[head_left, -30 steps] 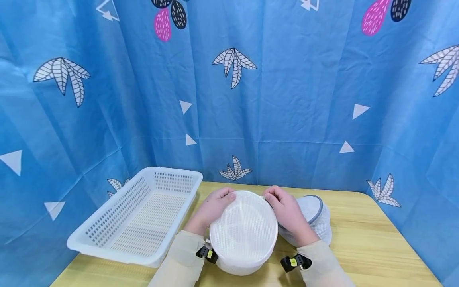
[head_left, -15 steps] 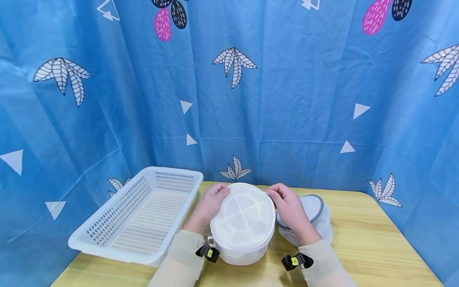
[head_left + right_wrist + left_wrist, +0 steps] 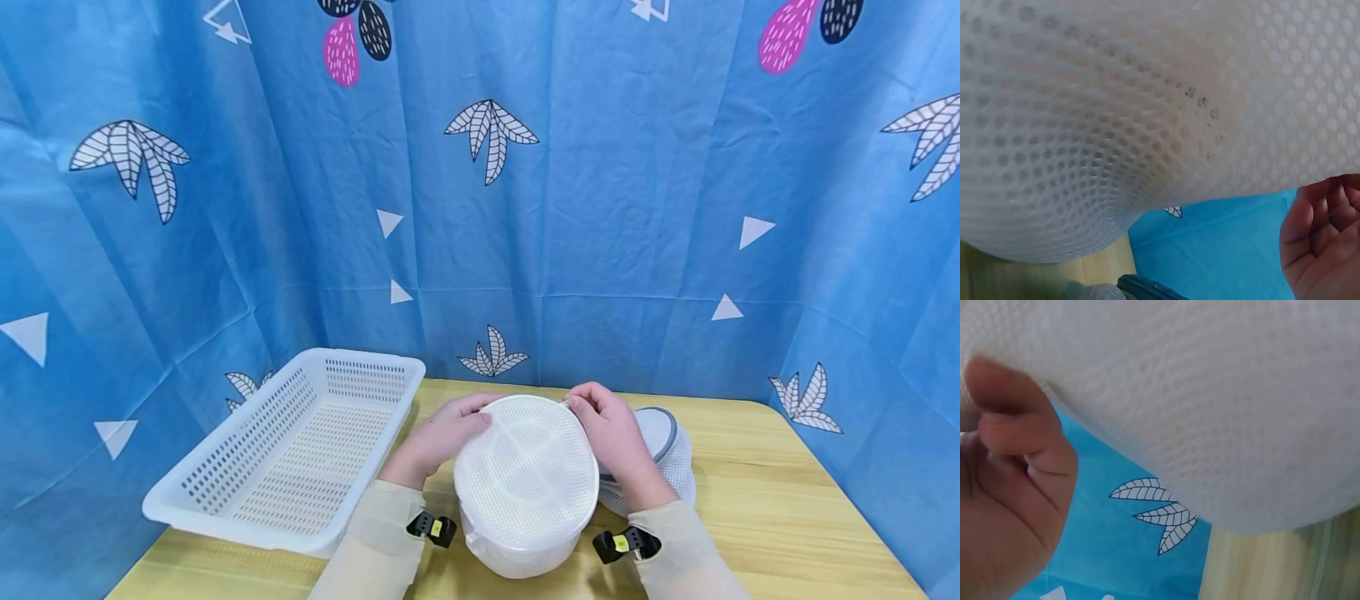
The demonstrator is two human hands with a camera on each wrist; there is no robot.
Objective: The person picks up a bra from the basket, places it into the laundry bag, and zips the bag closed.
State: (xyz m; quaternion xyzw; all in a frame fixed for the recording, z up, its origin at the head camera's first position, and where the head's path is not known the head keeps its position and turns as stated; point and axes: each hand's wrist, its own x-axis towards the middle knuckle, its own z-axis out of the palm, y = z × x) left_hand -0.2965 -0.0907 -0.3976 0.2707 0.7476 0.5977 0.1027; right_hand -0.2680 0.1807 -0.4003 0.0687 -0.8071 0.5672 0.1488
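Note:
A round white mesh laundry bag (image 3: 525,475) stands between my hands, its flat lid facing up toward me. At its upper left edge my left hand (image 3: 447,435) grips the rim, thumb on the lid. My right hand (image 3: 609,427) pinches the seam at the upper right edge, where a small zipper pull seems to sit, mostly hidden by the fingers. In the left wrist view the bag's mesh wall (image 3: 1229,412) hangs beside curled fingers. The right wrist view shows its mesh (image 3: 1085,137) close up, sagging over the table.
To the left stands a white plastic basket (image 3: 300,475) with slotted walls and nothing in it. Behind my right wrist sits a second mesh bag (image 3: 681,467) with grey trim. A blue patterned curtain (image 3: 600,208) closes off the wooden table (image 3: 772,500) at the back and sides.
The white bag was lifted and tilted half a second ago; now it sits lower and further right. My left hand followed it down, and my right hand shifted slightly right along with the bag.

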